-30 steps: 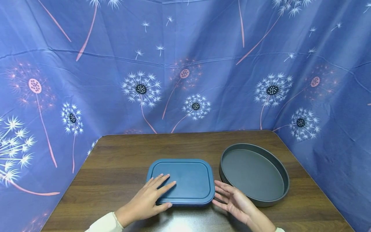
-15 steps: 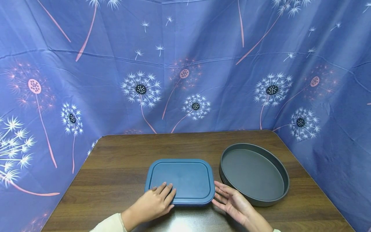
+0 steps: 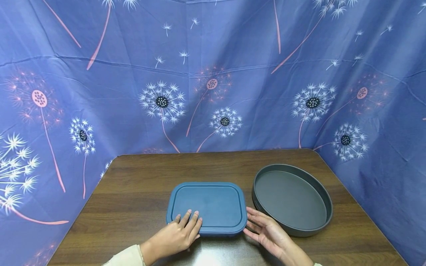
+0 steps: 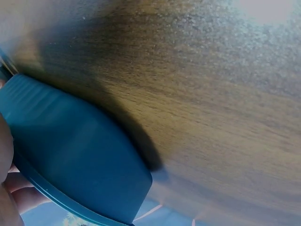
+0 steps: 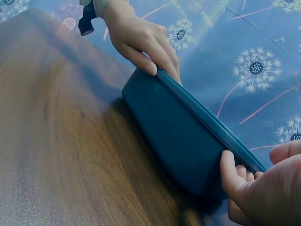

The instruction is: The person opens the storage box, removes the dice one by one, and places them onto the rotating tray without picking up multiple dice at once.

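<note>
A blue rectangular food container (image 5: 174, 136) stands on the wooden table with its blue lid (image 3: 216, 207) on. My left hand (image 3: 176, 234) is at the lid's front left corner, fingers laid over the top. In the right wrist view the left thumb (image 5: 149, 68) presses against the rim, so the hand pinches the lid's edge. My right hand (image 3: 269, 232) is at the container's right end, its fingertips touching the side below the rim. The right thumb (image 5: 286, 150) stands apart from the lid. The left wrist view shows the container's side wall (image 4: 75, 150) close up.
A round dark grey pan (image 3: 293, 199) stands to the right, close beyond my right hand. The wooden table (image 3: 139, 184) reaches back to a blue dandelion-print cloth (image 3: 259, 92), which hangs behind it and along both sides.
My left hand has moved from lying spread over the lid's left part to the front left corner, fingers closer together. The container, pan and right hand have hardly moved.
</note>
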Demonstrator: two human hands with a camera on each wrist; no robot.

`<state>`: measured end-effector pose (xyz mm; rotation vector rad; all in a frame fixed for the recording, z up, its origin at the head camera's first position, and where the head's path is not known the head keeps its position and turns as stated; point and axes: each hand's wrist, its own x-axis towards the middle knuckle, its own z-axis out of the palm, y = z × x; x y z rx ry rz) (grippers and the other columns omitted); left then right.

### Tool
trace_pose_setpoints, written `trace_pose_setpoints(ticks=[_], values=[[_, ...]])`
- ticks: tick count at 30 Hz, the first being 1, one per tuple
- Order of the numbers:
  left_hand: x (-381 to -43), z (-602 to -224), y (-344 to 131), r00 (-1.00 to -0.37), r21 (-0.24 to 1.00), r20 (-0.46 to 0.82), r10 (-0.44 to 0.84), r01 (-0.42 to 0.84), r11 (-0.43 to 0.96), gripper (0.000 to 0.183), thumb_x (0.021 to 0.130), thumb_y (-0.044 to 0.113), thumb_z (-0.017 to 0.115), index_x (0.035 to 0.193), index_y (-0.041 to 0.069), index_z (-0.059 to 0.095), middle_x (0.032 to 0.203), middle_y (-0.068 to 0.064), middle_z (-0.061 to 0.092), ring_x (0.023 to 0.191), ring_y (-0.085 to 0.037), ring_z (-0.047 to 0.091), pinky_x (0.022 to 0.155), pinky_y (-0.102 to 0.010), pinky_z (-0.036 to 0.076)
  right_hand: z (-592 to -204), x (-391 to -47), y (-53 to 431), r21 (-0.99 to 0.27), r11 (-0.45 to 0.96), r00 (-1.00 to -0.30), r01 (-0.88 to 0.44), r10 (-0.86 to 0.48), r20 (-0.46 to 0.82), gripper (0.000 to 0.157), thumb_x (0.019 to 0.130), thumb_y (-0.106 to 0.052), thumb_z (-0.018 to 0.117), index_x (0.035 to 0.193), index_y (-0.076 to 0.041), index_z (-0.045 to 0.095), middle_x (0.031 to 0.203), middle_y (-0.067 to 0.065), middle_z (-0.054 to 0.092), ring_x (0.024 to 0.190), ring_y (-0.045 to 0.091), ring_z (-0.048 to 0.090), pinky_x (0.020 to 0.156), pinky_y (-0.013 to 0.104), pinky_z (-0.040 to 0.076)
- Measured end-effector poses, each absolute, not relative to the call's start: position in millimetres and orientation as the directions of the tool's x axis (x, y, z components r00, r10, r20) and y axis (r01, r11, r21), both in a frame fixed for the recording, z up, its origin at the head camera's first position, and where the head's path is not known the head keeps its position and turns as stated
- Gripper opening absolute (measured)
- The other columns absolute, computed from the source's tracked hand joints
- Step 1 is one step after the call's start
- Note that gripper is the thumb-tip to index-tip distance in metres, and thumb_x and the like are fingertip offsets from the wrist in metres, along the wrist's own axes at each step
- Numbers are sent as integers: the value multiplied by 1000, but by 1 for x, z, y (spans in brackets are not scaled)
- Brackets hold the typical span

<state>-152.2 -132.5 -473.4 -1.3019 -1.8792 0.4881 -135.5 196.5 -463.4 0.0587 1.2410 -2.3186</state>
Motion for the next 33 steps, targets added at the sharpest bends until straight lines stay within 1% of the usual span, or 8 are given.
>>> trace_pose_setpoints(ticks=[3,9,14,18,20,25,29,33], values=[[-152,-473,-133,-166,-681,377,911,617,394,50,106,26,21,114,3,65,109,-14,68,91,-26,70,62,-33,57,-464,-136,196,-787,-430,-877,443,-391,-279,47,99,-8,45,144,-2,34,121,2,59,111,17,56,97,39,46],[-151,-470,-133,-152,-686,358,921,627,370,47,107,24,22,116,4,63,109,-12,67,90,-28,70,61,-34,57,-464,-137,195,-813,-396,-877,427,-399,-267,62,98,-5,44,149,5,12,124,2,57,112,17,55,98,39,45],[-151,-468,-133,-147,-695,344,927,625,356,46,107,22,21,117,3,62,110,-12,67,91,-28,70,62,-33,57,-465,-138,194,-816,-390,-877,426,-400,-266,68,96,-1,46,149,7,5,123,2,58,112,16,56,98,38,46],[-151,-467,-133,-150,-697,335,930,625,352,46,107,20,20,117,3,62,110,-11,67,90,-28,70,62,-33,57,-466,-138,193,-829,-377,-884,413,-385,-266,70,94,0,50,149,7,5,122,1,58,111,15,58,96,37,46],[-151,-466,-133,-160,-699,318,935,626,345,49,107,18,16,118,4,61,111,-11,66,91,-28,70,62,-33,57,-467,-139,193,-840,-366,-892,401,-365,-267,70,94,-1,52,148,7,8,121,1,59,110,14,59,96,36,47],[-151,-461,-131,-187,-699,290,938,629,342,53,105,5,9,120,5,60,112,-10,66,93,-28,69,63,-33,58,-471,-139,191,-863,-335,-910,378,-304,-280,69,93,-2,54,147,8,12,118,-2,60,106,12,60,93,33,48],[-151,-459,-130,-180,-694,310,933,628,352,53,103,1,10,118,4,61,110,-11,67,90,-28,70,62,-33,57,-473,-138,187,-871,-321,-919,373,-260,-297,69,92,0,56,146,10,15,113,-3,61,101,10,61,89,31,50],[-150,-457,-129,-178,-689,330,927,626,365,52,103,-1,11,116,4,62,109,-11,67,89,-27,70,60,-32,57,-473,-138,182,-872,-320,-927,369,-198,-320,66,89,2,59,144,10,22,106,-3,61,93,8,63,83,27,52]])
